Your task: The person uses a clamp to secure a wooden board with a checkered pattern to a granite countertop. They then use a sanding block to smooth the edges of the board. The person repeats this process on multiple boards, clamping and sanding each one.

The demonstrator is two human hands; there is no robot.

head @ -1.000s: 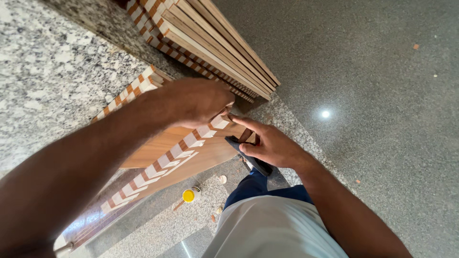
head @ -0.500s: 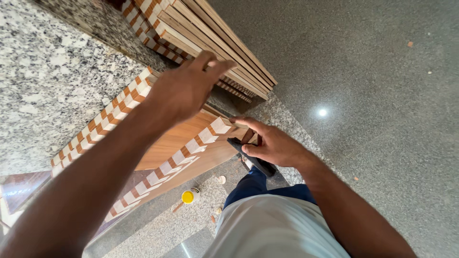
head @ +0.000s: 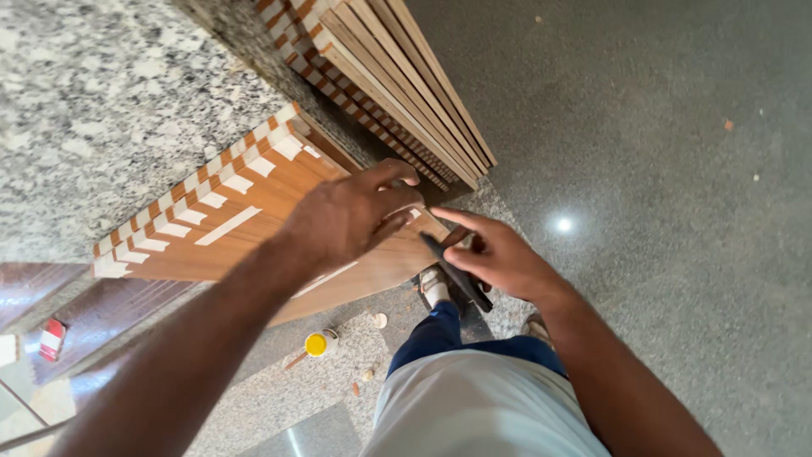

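Left hand [head: 351, 216]: fingers curled, resting flat on wooden panel [head: 245, 224], gripping nothing. Panel lies tilted off edge of granite table [head: 93, 110], checkered inlay along its edges. Right hand [head: 499, 254]: closed around dark tool [head: 457, 272] at panel's near corner. Stack of similar panels [head: 389, 76] leans on table beyond. Yellow-capped bottle [head: 317, 343] on floor [head: 660, 169] below.

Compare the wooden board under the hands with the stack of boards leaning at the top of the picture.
The single board shows its broad orange-brown face, with the left hand resting on it; the stack of boards shows mostly thin edges, packed together and untouched. The single board lies against the granite slab; the stack stands further off. Both carry alternating white and brown edge blocks.
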